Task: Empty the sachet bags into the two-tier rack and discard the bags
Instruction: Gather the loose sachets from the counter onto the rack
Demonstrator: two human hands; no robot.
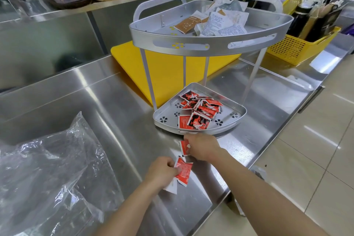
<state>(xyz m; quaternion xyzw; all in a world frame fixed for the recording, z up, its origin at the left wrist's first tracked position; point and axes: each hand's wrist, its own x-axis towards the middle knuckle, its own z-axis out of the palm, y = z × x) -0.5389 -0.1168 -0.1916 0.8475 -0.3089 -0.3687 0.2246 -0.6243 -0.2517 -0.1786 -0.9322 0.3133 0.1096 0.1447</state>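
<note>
A silver two-tier rack stands on the steel counter. Its lower tray holds several red and black sachets. Brown and white paper sachets lie in its upper tray. My left hand pinches a few red sachets just above the counter. My right hand is closed on another red sachet in front of the lower tray. An empty clear plastic bag lies crumpled at the left, in the sink.
A yellow cutting board lies behind the rack. A yellow basket of utensils stands at the right. The steel sink basin is on the left. The counter edge drops to a tiled floor at the right.
</note>
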